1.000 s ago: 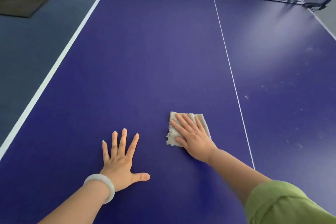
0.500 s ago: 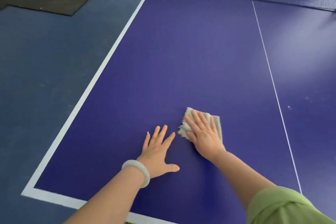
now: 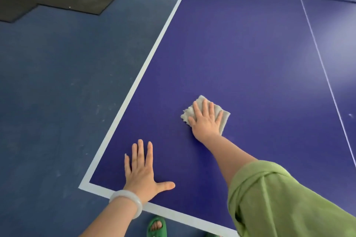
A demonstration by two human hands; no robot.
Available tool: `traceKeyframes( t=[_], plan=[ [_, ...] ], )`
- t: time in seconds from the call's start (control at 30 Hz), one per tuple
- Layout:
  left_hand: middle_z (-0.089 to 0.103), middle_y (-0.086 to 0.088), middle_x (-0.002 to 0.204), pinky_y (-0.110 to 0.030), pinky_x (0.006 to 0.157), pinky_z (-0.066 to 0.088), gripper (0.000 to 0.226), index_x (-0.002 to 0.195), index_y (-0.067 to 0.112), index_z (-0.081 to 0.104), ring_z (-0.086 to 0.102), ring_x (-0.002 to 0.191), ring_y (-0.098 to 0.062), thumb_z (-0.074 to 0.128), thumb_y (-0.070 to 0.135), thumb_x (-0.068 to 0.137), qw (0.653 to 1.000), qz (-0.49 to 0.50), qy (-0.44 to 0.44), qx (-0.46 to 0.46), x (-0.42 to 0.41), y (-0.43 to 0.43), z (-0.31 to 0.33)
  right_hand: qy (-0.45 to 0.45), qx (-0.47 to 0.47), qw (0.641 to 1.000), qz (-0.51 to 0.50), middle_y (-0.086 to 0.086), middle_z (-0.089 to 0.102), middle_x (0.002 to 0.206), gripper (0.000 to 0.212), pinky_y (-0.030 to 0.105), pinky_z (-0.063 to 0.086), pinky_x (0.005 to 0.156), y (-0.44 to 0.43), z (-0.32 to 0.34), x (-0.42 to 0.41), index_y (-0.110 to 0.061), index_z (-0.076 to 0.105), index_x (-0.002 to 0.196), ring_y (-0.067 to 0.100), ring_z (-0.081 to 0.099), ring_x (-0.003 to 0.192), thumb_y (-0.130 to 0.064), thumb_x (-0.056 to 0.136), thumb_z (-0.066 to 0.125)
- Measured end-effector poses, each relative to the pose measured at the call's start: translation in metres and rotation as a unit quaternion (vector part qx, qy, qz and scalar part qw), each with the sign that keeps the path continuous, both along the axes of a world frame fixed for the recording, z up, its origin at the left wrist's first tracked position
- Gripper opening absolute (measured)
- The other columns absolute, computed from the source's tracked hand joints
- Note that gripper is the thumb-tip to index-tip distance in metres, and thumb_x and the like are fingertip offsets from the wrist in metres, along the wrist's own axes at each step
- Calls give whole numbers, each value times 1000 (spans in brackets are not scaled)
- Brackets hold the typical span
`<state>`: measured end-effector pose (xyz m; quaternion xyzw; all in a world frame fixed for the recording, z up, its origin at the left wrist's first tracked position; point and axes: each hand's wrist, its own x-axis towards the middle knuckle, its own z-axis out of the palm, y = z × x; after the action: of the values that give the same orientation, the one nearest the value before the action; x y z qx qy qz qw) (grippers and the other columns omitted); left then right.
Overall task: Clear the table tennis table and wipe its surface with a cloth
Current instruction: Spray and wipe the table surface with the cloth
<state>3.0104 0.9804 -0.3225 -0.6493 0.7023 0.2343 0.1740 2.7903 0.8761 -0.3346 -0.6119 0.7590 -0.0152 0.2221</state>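
Cloth, a folded pad, lies flat on the bench near its left front corner. Right hand presses it down, fingers straight and spread. Left hand lies flat on bare surface by the end line, holding nothing, likely bracing. Judged step: wiping. Next move calls for sliding the pad toward the side line under even pressure.
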Motion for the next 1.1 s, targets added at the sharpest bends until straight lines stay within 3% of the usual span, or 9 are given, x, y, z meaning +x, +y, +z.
traceKeyframes(
  t=[0.17, 0.27, 0.37, 0.47, 0.63, 0.8, 0.9, 1.0, 1.1],
  plan=[
    [-48, -11, 148, -51, 116, -17, 139, 138, 18, -45, -40, 139, -29, 48, 91, 65, 1000, -4, 3, 3, 2, 0, 2, 83, -21, 988, 126, -7, -13, 165, 65, 57, -7, 119, 65, -2, -4, -40, -3, 156, 18, -15, 151, -58, 94, -3],
    [-48, -11, 147, -52, 116, -16, 138, 140, 18, -43, -40, 139, -30, 45, 92, 65, 1000, -7, 11, 8, 3, -1, 2, 115, -3, 989, -93, -8, -7, 165, 58, 62, -5, 114, 102, -3, -83, -42, 1, 155, 14, -10, 151, -55, 100, 15],
    [-50, -11, 144, -53, 117, -15, 137, 138, 17, -45, -40, 139, -31, 41, 94, 64, 1000, -12, 13, 5, 4, -2, 2, 81, 45, 931, -353, -9, -11, 165, 59, 68, -3, 113, 159, 5, -116, -42, 0, 155, 14, -12, 151, -53, 100, 19],
    [-53, -11, 138, -53, 117, -15, 136, 133, 17, -48, -39, 139, -31, 39, 95, 63, 1000, -16, 14, 1, 4, -1, 3, 83, 55, 901, -423, -4, -15, 165, 61, 70, -5, 112, 175, 1, -68, -36, -3, 157, 19, -16, 150, -53, 101, 12],
    [-50, -12, 144, -53, 117, -14, 140, 138, 17, -44, -38, 140, -31, 44, 95, 62, 1000, -21, 19, 0, 4, 0, 5, 57, -11, 994, -95, -12, -24, 161, 63, 58, -14, 116, 127, -7, 41, -40, -11, 154, 15, -24, 148, -55, 98, 13],
    [-44, -11, 151, -48, 118, -15, 139, 144, 21, -37, -38, 141, -28, 57, 87, 65, 996, -88, 33, 9, 26, 0, 7, 75, -41, 993, 86, -14, -16, 162, 67, 53, -15, 118, 133, -3, 29, -44, -2, 155, 15, -15, 151, -63, 91, -2],
    [-51, -9, 145, -47, 118, -17, 140, 147, 22, -34, -43, 137, -29, 64, 80, 65, 990, -138, 36, 26, 39, 2, 8, 102, -54, 987, -114, -15, -6, 164, 59, 52, -3, 120, 172, -7, -21, -44, 8, 154, 10, -7, 150, -59, 97, 9],
    [-56, -12, 136, -51, 115, -20, 144, 143, 19, -40, -45, 134, -33, 66, 79, 65, 987, -153, 12, 37, 36, 2, 9, 79, 7, 929, -362, -10, -14, 164, 59, 54, -8, 119, 205, -3, -38, -38, -1, 157, 12, -15, 150, -51, 101, 15],
    [-56, -13, 134, -52, 114, -19, 145, 143, 17, -39, -44, 135, -35, 67, 78, 66, 988, -153, 2, 39, 32, 1, 10, 79, 9, 905, -418, -4, -13, 165, 59, 57, -8, 118, 203, -4, 2, -32, 0, 158, 18, -14, 151, -46, 103, 16]
  ],
)
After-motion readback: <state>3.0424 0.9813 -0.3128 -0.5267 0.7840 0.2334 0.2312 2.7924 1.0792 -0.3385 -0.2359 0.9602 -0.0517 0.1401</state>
